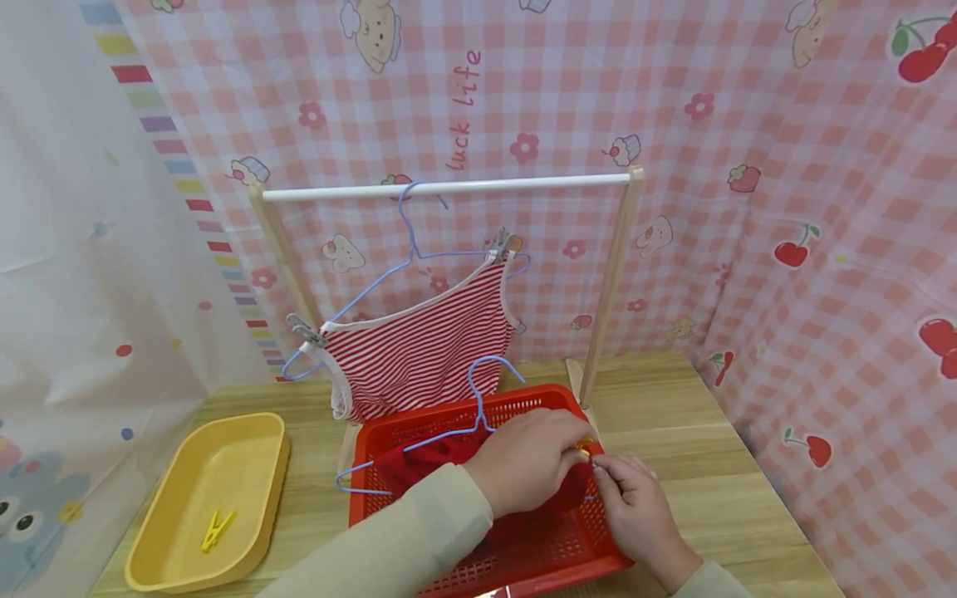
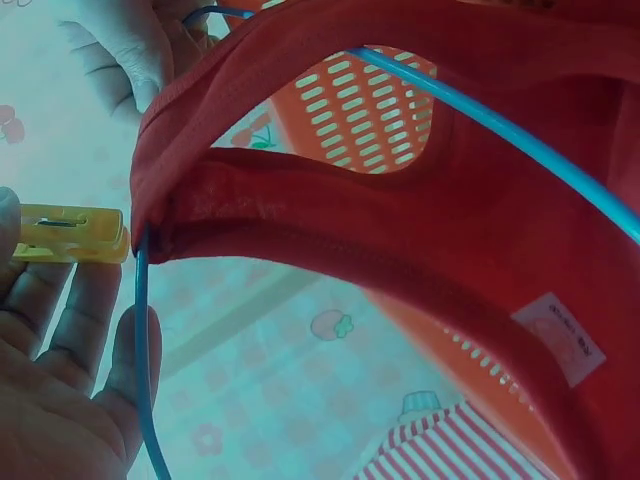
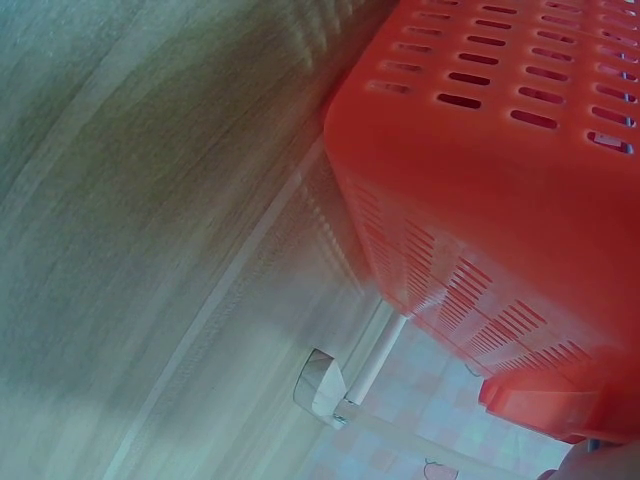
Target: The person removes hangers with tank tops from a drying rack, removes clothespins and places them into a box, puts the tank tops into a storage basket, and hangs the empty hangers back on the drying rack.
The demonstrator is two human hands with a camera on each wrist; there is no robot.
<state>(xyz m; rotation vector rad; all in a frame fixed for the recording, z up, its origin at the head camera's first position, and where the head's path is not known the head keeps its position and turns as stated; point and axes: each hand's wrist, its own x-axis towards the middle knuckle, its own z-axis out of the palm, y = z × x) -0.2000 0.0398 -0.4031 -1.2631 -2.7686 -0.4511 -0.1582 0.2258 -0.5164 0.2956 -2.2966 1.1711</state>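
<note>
Between the thumb and fingers of my left hand (image 1: 523, 461) is a yellow clothespin (image 2: 70, 232), its tip right at the shoulder strap of a red tank top (image 2: 400, 230). The top hangs on a blue wire hanger (image 2: 520, 130), one arm of which comes out past the strap. My right hand (image 1: 639, 507) pinches the strap at the hanger's right end. Both hands are over the right side of a red perforated basket (image 3: 460, 190). In the right wrist view, only a sliver of the hand shows at the bottom corner.
Behind the basket stands a rack with a white rod (image 1: 516, 184). A red-striped top (image 1: 441, 340) hangs there on another blue hanger, held by two grey clips. On the left, a yellow tray (image 1: 250, 440) holds one yellow clothespin (image 1: 218, 530).
</note>
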